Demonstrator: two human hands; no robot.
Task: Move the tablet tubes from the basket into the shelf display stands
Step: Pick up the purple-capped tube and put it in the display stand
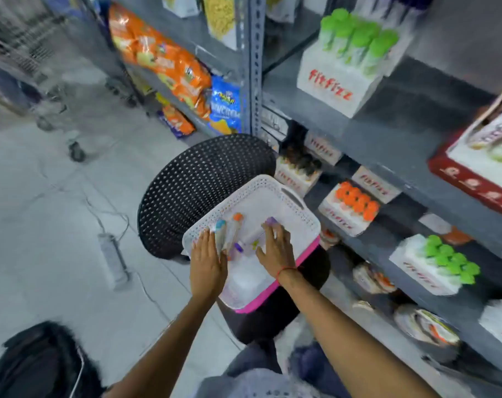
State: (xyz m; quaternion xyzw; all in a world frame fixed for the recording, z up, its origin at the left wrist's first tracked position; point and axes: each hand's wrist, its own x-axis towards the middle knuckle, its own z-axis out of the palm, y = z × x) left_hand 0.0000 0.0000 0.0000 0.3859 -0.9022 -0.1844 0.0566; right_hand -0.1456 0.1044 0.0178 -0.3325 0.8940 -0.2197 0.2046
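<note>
A white perforated basket [245,190] with a pink base rests on a black seat beside the shelves. Loose tablet tubes lie in it, among them an orange-capped tube [237,218]. My left hand [207,261] is at the basket's left side, fingers closed around a blue-capped tube [220,232]. My right hand [275,248] lies over a purple-capped tube [271,221], whose cap sticks out past my fingertips. White "fitfizz" display stands sit on the shelves: one holding green-capped tubes [354,43], one with orange caps [356,201], another with green caps [450,259]. The picture is motion-blurred.
A black perforated chair back [198,191] rises behind the basket. Orange and blue snack bags [163,61] fill the left shelves. A power strip [113,259] with its cable lies on the floor, a wire trolley [43,61] stands far left, and a black bag [37,363] sits at bottom left.
</note>
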